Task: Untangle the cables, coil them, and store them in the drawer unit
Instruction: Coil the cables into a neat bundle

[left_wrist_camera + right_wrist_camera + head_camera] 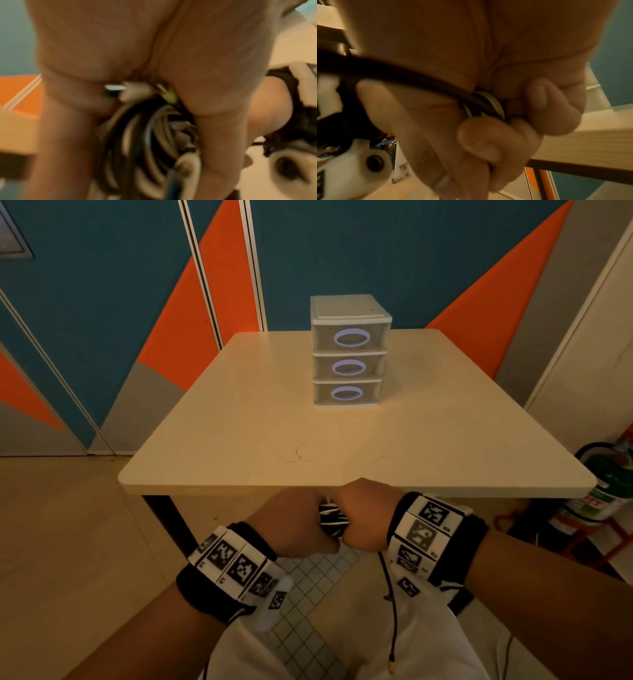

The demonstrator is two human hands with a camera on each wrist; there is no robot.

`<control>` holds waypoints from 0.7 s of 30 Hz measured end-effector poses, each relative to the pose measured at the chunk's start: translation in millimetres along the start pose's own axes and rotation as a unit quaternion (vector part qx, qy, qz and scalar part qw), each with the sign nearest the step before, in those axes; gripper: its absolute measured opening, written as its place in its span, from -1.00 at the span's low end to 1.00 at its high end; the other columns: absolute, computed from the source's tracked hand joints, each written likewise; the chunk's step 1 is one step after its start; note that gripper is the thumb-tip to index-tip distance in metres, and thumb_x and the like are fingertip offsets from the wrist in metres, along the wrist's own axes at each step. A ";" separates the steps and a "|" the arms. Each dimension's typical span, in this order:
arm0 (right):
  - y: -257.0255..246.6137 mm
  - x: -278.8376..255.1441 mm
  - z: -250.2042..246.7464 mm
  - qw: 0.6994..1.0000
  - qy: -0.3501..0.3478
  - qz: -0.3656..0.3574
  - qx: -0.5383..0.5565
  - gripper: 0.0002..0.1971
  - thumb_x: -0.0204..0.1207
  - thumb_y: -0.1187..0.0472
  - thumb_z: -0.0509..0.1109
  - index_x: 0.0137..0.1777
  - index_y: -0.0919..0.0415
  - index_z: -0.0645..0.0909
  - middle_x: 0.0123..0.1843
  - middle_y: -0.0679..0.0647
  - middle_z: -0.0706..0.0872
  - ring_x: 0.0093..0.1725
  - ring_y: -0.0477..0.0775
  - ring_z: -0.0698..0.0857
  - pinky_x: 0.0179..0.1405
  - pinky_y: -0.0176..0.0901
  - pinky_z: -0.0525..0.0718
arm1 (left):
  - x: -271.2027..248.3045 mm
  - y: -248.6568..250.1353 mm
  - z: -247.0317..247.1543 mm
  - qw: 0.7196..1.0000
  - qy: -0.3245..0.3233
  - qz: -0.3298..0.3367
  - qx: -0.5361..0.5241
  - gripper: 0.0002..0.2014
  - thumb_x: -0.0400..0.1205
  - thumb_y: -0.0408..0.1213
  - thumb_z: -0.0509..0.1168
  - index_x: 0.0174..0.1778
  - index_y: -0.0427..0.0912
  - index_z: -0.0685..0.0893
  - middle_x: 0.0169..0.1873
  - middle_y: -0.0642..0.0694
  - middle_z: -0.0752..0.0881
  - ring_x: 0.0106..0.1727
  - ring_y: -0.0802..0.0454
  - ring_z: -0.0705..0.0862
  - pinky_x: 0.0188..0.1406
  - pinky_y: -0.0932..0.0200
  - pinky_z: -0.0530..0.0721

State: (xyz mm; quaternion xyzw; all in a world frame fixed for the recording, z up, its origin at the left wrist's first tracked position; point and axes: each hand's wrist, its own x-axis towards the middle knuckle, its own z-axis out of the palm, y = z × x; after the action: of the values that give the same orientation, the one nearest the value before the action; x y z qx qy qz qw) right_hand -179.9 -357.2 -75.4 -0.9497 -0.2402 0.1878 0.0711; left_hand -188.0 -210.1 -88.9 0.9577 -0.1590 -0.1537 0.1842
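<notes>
Both hands meet just below the table's near edge, gripping one bundle of black and white cables (pixel 331 519). My left hand (pixel 294 525) curls round the bundle from the left, my right hand (pixel 367 517) from the right. In the left wrist view the cables (pixel 150 135) show as blurred coiled loops, with a white plug (pixel 130 90) near the fingers. In the right wrist view white and black strands (pixel 486 104) sit inside the curled fingers (pixel 489 136). One black cable end (pixel 393 611) hangs down over my lap. The white three-drawer unit (pixel 349 350) stands on the table, all drawers closed.
The beige table (pixel 239 422) bears only the drawer unit, toward its far side. A fire extinguisher (pixel 603 491) and red frame stand on the floor at the right. Panelled walls in orange, teal and grey lie behind.
</notes>
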 end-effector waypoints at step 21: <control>2.5 4.8 2.0 0.998 -0.036 0.012 0.046 -0.79 0.41 0.21 0.46 -0.32 0.08 0.45 -0.32 0.06 0.59 -0.33 0.05 0.59 -0.31 -0.11 0.60 | -7.2 -8.7 2.7 0.997 0.035 0.069 -0.025 -0.19 0.38 -0.06 0.61 0.46 0.06 0.29 -0.04 0.09 0.74 -0.10 0.14 0.72 -0.15 0.12 0.73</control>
State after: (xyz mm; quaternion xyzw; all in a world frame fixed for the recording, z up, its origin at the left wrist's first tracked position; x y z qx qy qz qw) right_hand -175.7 -357.0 -79.4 -0.9409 -0.2221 0.2339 0.1034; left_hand -193.2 -200.6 -93.2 0.9444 -0.2138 -0.1111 0.2238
